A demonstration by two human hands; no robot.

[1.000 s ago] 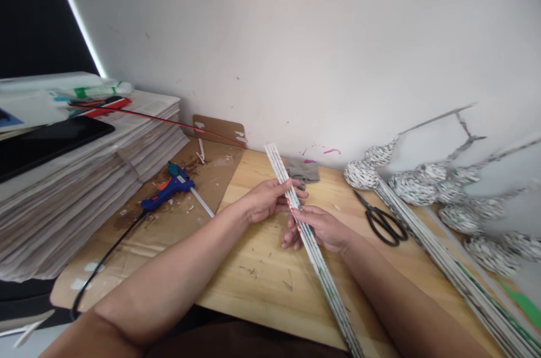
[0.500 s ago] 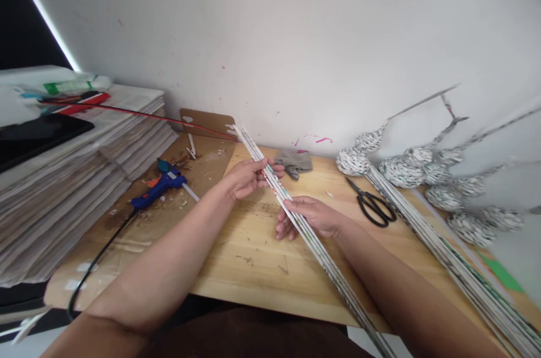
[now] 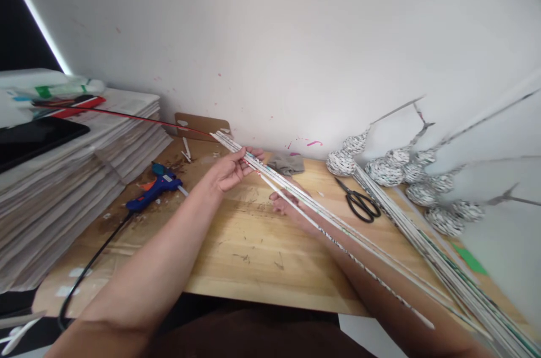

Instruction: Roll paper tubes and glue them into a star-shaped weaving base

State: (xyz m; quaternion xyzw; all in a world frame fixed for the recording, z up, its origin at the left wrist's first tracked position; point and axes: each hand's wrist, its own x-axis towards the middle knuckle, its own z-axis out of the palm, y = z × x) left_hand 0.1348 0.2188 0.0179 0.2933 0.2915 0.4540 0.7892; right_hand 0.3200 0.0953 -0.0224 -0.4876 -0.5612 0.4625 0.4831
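Observation:
My left hand (image 3: pixel 230 169) pinches the far end of a bundle of long rolled paper sticks (image 3: pixel 338 222) that runs from near the wall down to the lower right. My right hand (image 3: pixel 287 206) lies under the sticks near their middle, fingers curled around them; the sticks partly hide it. One stick has spread away from the rest on the near side. Both hands are above the wooden table (image 3: pixel 253 256).
A blue glue gun (image 3: pixel 154 189) with a black cord lies on cardboard at the left, beside a tall stack of newspapers (image 3: pixel 71 177). Black scissors (image 3: pixel 359 203), woven paper balls (image 3: pixel 382 169), more paper sticks (image 3: pixel 456 273) and a grey cloth (image 3: pixel 287 163) lie along the right and back.
The bundle has swung so its far end points further left and lies flatter. My left hand moved left with it. One stick has fanned out from the others.

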